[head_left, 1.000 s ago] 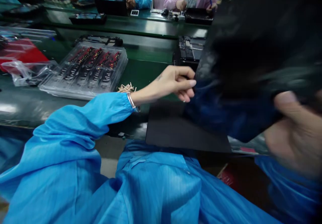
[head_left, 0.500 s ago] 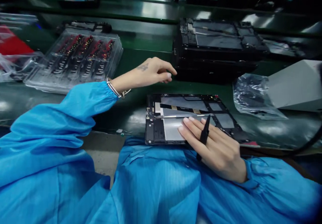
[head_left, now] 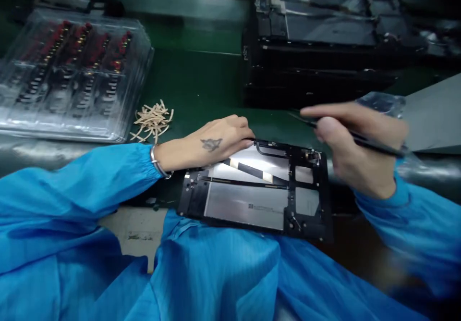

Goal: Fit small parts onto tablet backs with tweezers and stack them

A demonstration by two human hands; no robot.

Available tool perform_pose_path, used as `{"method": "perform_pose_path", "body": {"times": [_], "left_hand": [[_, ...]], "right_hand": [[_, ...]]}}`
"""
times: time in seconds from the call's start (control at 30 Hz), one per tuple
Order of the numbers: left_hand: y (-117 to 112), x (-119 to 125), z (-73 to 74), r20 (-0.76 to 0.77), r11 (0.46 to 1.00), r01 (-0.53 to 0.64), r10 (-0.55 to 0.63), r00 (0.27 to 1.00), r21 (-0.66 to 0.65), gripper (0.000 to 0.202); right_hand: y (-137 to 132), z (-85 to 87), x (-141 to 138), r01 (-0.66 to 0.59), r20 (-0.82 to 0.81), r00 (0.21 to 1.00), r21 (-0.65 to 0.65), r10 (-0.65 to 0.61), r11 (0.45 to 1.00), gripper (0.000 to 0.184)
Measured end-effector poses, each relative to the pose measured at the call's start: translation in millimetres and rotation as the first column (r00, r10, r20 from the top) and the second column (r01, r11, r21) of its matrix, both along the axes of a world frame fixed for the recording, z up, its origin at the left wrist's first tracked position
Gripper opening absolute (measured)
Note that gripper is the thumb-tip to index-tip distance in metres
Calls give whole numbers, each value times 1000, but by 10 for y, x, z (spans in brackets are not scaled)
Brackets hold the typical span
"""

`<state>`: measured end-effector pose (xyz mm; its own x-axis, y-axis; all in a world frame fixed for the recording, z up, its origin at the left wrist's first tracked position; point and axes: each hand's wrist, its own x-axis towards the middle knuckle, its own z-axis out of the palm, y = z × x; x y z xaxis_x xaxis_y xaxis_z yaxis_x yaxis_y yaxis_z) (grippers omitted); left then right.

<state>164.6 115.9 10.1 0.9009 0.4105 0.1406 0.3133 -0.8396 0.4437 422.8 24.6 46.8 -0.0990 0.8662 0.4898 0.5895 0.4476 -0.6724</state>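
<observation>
Clear plastic tray (head_left: 72, 71) lies beyond tan strips (head_left: 153, 119), left of stacked frames (head_left: 324, 47)

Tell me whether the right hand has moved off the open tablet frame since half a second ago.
Yes. The right hand, gripping a thin black tool, has lifted off the tablet frame's panel and now sits beyond its right edge.

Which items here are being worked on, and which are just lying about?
In hand: open black tablet frame with silver panels, steadied by left hand; thin black tool in right hand.

Lying about: clear plastic tray of red-tipped parts; pile of tan strips; stack of black frames.
</observation>
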Motion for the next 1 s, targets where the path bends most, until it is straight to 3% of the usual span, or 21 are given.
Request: {"method": "perform_pose_path", "body": {"times": [0.07,0.13,0.3,0.4,1.0], "left_hand": [[-25,-11,18,31,1000,-4,4,1000,-10,38],[-49,-18,24,56,1000,-22,23,998,-11,38],[-88,-24,13,51,999,-46,47,998,-16,41],[-90,-25,8,51,998,-57,58,997,-17,43],[-89,-30,15,31,998,-50,51,998,-33,38]], "right_hand": [[132,-96,53,-20,-151,988,-75,8,997,19],[181,-161,72,-126,-240,967,-150,88,981,18],[102,-133,20,-253,-184,961,-289,206,923,16],[68,-101,-5,-291,-163,954,-276,254,916,21],[63,-145,3,-246,-79,969,-251,234,936,25]]}}
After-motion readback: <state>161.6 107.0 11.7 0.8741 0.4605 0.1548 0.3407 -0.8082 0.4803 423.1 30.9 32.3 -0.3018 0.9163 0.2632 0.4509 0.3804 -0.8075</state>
